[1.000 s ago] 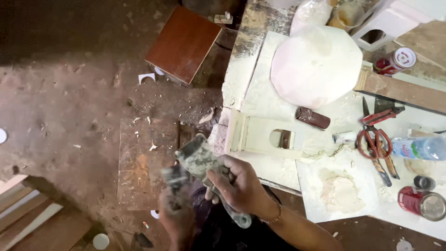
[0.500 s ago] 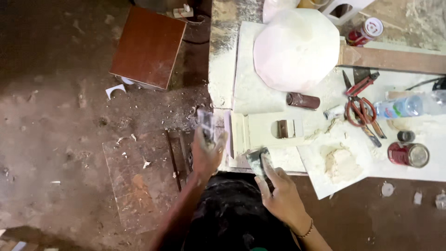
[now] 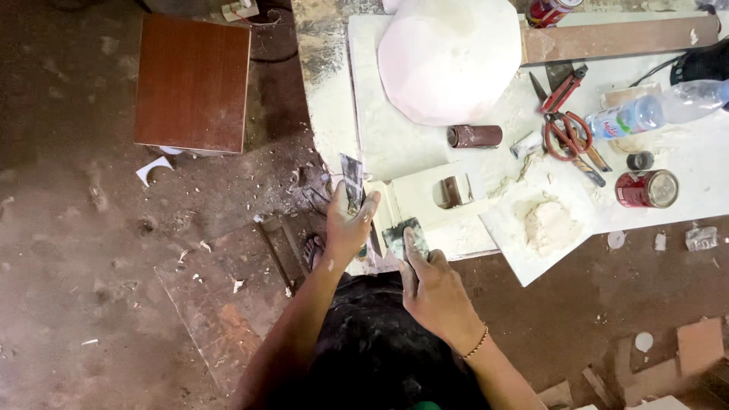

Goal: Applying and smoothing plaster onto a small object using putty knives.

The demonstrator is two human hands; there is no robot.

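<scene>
Both hands sit closer to the bench edge than half a second back, each with its own blade; a second ago they were bunched together over the floor. Left hand (image 3: 345, 224) is clenched around a narrow putty knife (image 3: 351, 182), blade dull metal, caked, upright and pointing away from the body. Right hand (image 3: 434, 292) grips a second scraper (image 3: 405, 237), forefinger laid along it, flat grey blade resting at the front edge of the workbench (image 3: 334, 99). Just beyond: a pale rectangular board (image 3: 421, 199) with a rounded slot cut through it. Further back, a smooth white faceted dome (image 3: 448, 57), a rusty cylinder (image 3: 474, 136), red-handled scissors (image 3: 566, 133), a red tin (image 3: 645, 188), and a heap of off-white filler (image 3: 548, 226) on a square tile. Bench top is dusted white; floor is rough and littered with chips.
</scene>
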